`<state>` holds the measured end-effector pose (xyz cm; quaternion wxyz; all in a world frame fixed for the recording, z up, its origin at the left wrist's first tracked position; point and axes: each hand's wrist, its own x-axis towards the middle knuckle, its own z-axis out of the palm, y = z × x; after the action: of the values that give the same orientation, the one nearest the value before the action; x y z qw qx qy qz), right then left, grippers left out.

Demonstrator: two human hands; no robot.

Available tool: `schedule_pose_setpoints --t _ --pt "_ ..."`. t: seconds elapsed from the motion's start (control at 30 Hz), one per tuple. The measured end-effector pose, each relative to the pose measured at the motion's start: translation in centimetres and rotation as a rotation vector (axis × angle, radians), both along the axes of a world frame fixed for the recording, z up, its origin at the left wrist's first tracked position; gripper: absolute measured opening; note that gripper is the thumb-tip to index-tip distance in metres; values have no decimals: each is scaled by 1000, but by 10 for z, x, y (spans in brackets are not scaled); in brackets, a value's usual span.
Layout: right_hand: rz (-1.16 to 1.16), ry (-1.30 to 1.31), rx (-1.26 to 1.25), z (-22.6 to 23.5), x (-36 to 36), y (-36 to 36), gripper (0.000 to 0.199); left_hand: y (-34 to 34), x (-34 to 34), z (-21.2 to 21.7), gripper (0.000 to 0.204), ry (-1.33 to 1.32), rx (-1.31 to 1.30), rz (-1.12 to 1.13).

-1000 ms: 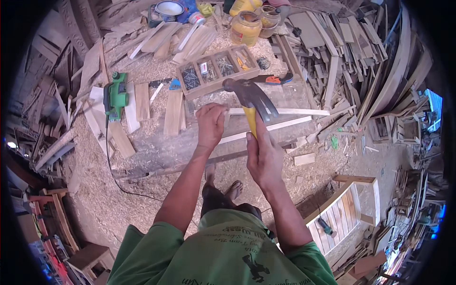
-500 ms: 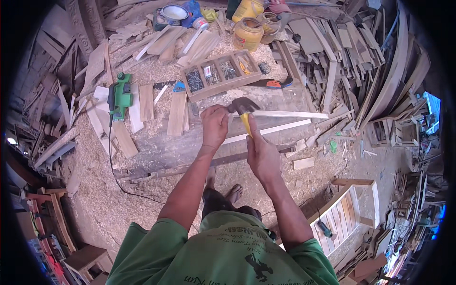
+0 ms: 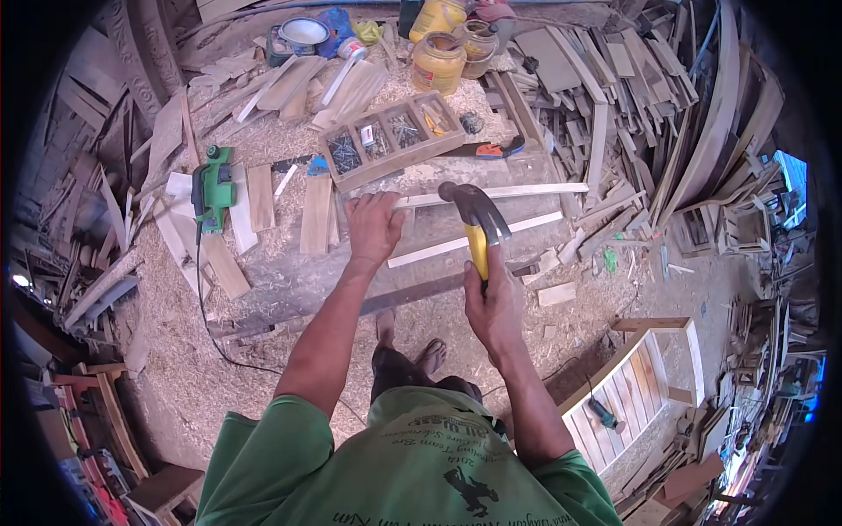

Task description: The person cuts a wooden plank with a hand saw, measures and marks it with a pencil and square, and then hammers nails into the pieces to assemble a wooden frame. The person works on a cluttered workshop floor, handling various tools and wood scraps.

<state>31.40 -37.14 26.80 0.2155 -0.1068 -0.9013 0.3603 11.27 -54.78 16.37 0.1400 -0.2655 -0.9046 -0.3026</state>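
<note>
My right hand (image 3: 496, 307) grips a claw hammer (image 3: 479, 235) by its yellow and black handle. The dark steel head is raised over the workbench (image 3: 421, 241), a little right of my left hand. At the left end of a long, pale wooden strip (image 3: 517, 191), my left hand (image 3: 374, 226) is closed with its fingers curled over the wood. Whether a nail is between those fingers is hidden. A second pale strip (image 3: 474, 240) lies nearer me, roughly parallel to the first.
Beyond the strips sits a divided wooden box (image 3: 392, 145) of nails. A green power planer (image 3: 217, 188) stands left among boards. An orange-handled handsaw (image 3: 498, 151) lies right of the box. Yellow jars (image 3: 438, 63) stand at the back. A slatted wooden frame (image 3: 627, 394) is at lower right.
The hammer has come away from my left hand, toward the right and closer to me. My left hand has shifted slightly left and its fingers have lowered onto the strip's end.
</note>
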Motion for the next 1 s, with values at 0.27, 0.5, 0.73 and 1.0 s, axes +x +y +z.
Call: schedule_pose_setpoints --t 0.27,0.5,0.73,1.0 --pt "40 -90 -30 51 -20 -3 66 4 1 -5 32 98 33 41" --pt "142 607 -237 115 -48 -1 69 4 2 -13 30 127 52 53" --pt "195 -6 204 27 -68 -11 75 1 7 -6 30 95 71 48" --pt "133 202 9 59 -58 -4 69 0 4 -10 31 100 59 45"
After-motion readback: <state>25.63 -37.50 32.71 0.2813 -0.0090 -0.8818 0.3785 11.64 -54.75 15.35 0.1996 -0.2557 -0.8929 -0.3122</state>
